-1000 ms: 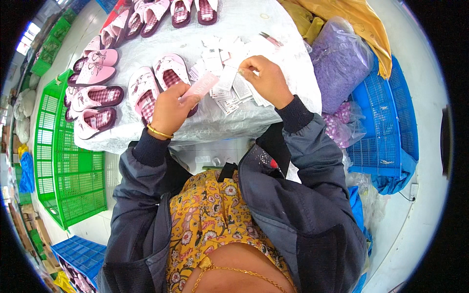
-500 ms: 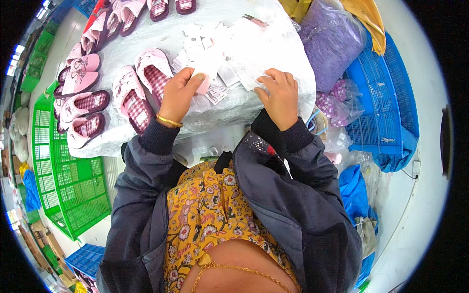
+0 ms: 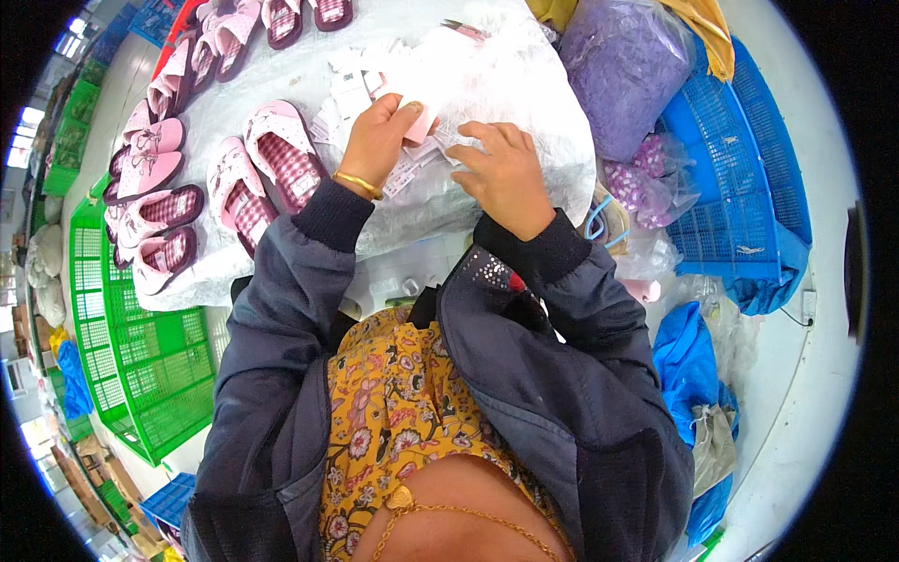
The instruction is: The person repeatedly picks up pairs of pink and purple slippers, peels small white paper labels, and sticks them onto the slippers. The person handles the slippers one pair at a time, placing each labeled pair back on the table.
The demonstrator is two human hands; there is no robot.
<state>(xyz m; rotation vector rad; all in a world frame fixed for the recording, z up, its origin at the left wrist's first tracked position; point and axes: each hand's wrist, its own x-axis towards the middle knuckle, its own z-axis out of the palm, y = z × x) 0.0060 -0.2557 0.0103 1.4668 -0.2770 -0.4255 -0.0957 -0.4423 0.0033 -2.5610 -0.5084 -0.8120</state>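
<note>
Pinching a pink card (image 3: 420, 127) between thumb and fingers of the left hand (image 3: 376, 140), just over a scatter of white paper slips (image 3: 352, 96) on a plastic-covered counter (image 3: 389, 19). Curving the right hand (image 3: 508, 173), fingers parted, close by the slips. Pictured to the right of a pair of pink slippers (image 3: 281, 155) with checked insoles, with more slippers (image 3: 150, 175) lined along the counter's left edge.
</note>
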